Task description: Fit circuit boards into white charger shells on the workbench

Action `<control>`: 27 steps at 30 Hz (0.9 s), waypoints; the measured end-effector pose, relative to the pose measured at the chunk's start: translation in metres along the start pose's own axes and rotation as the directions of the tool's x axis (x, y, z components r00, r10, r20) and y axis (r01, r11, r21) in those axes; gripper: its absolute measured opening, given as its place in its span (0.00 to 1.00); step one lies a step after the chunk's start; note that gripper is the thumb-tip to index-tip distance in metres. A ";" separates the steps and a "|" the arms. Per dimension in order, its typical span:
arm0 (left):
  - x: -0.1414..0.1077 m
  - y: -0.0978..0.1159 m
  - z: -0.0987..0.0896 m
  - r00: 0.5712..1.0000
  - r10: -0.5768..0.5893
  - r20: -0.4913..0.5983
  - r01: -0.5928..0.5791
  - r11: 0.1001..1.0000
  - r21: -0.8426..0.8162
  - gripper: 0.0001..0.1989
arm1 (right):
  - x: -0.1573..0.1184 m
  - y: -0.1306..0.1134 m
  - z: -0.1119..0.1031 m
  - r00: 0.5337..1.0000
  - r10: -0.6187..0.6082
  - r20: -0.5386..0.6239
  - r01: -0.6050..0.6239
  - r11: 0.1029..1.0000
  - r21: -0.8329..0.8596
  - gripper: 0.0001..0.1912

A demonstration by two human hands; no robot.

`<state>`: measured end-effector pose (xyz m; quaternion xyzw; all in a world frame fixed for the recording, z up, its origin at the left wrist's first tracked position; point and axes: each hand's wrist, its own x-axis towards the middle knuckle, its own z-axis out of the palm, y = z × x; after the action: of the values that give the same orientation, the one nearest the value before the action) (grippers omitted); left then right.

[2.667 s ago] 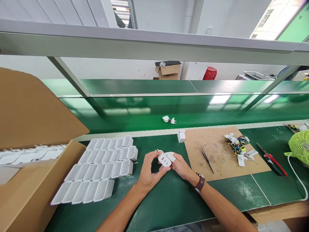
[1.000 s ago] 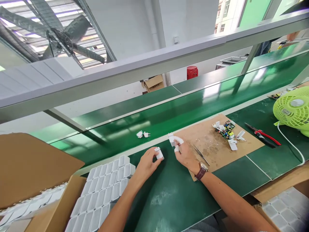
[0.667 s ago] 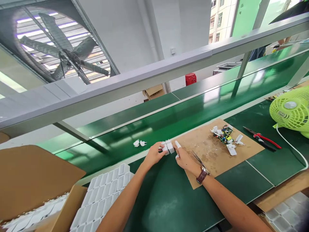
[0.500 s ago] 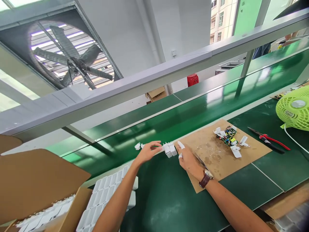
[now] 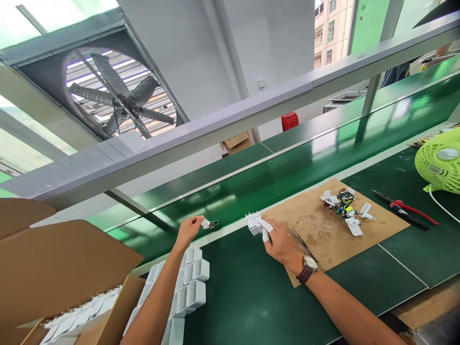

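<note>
My left hand is over the edge of the green belt, fingertips pinched on a small circuit board with a white plastic end. My right hand, with white covers on thumb and index finger and a watch on the wrist, has its fingertips on the right one of a small group of white plastic cases. These cases stand near the strip along the belt, thin pins showing at their far side. To the right, a cluster of circuit boards with white plastic parts lies on a brown cardboard sheet.
Rows of white open cases stand left on the green table, beside a cardboard box of white parts. Tweezers lie by my right wrist. Red-handled pliers and a green fan are at right.
My left hand has moved left and closed on the small circuit board at the belt. My right hand has shifted slightly left onto the white cases. The view has tilted a little.
</note>
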<state>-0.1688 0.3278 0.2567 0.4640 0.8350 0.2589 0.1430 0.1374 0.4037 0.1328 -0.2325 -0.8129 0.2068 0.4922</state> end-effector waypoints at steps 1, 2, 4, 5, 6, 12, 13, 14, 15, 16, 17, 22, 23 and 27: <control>-0.008 0.001 -0.001 0.999 0.014 0.035 -0.012 0.998 -0.058 0.31 | 0.000 -0.002 0.000 1.000 -0.001 0.021 0.001 1.000 0.007 0.26; -0.017 0.003 0.001 0.996 0.036 0.082 -0.026 0.993 -0.118 0.32 | 0.000 -0.005 0.001 0.999 -0.001 0.042 0.000 1.000 0.013 0.26; -0.040 0.008 0.011 0.975 0.090 0.204 -0.043 0.974 -0.224 0.34 | -0.001 -0.009 0.003 0.997 -0.002 0.078 0.000 1.000 0.029 0.26; -0.052 0.012 0.020 0.955 0.121 0.273 -0.045 0.962 -0.268 0.33 | -0.001 -0.011 0.005 0.996 -0.004 0.087 0.000 0.999 0.040 0.26; -0.064 0.016 0.031 0.927 0.154 0.343 -0.045 0.951 -0.305 0.31 | -0.002 -0.011 0.007 0.996 -0.004 0.090 -0.001 0.999 0.053 0.26; -0.097 0.048 0.063 0.789 0.361 0.497 -0.119 0.884 -0.453 0.23 | -0.009 -0.005 0.011 0.995 -0.018 0.098 0.007 0.994 0.112 0.25; -0.094 0.047 0.057 0.805 0.381 0.454 -0.156 0.875 -0.458 0.23 | -0.009 -0.004 0.010 0.994 -0.015 0.107 0.003 0.994 0.111 0.25; -0.092 0.044 0.049 0.831 0.394 0.392 -0.210 0.875 -0.436 0.22 | -0.009 -0.003 0.009 0.993 -0.010 0.119 -0.003 0.994 0.106 0.24; -0.089 0.037 0.039 0.858 0.404 0.318 -0.276 0.884 -0.377 0.21 | -0.008 -0.003 0.007 0.991 -0.002 0.133 -0.011 0.995 0.099 0.24; -0.088 0.026 0.029 0.880 0.411 0.240 -0.344 0.898 -0.276 0.20 | -0.007 -0.004 0.005 0.989 0.004 0.145 -0.018 0.996 0.091 0.23; -0.088 0.013 0.019 0.894 0.417 0.165 -0.398 0.907 -0.137 0.19 | -0.005 -0.006 0.003 0.988 0.002 0.156 -0.016 0.996 0.088 0.22; -0.110 -0.059 0.006 0.925 0.378 -0.036 -0.309 0.806 0.505 0.18 | -0.003 -0.019 0.000 0.964 -0.076 0.255 0.044 0.991 0.129 0.19; -0.115 -0.068 0.010 0.931 0.362 -0.051 -0.275 0.786 0.553 0.17 | -0.004 -0.022 0.001 0.952 -0.093 0.292 0.054 0.989 0.140 0.19; -0.123 -0.073 0.030 0.935 0.353 -0.031 -0.284 0.798 0.532 0.08 | -0.005 -0.030 0.006 0.862 -0.155 0.482 0.105 0.986 0.129 0.20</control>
<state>-0.1405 0.2006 0.1900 0.6014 0.7907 0.0736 -0.0872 0.1287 0.3756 0.1438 -0.0927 -0.9137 0.2650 0.2938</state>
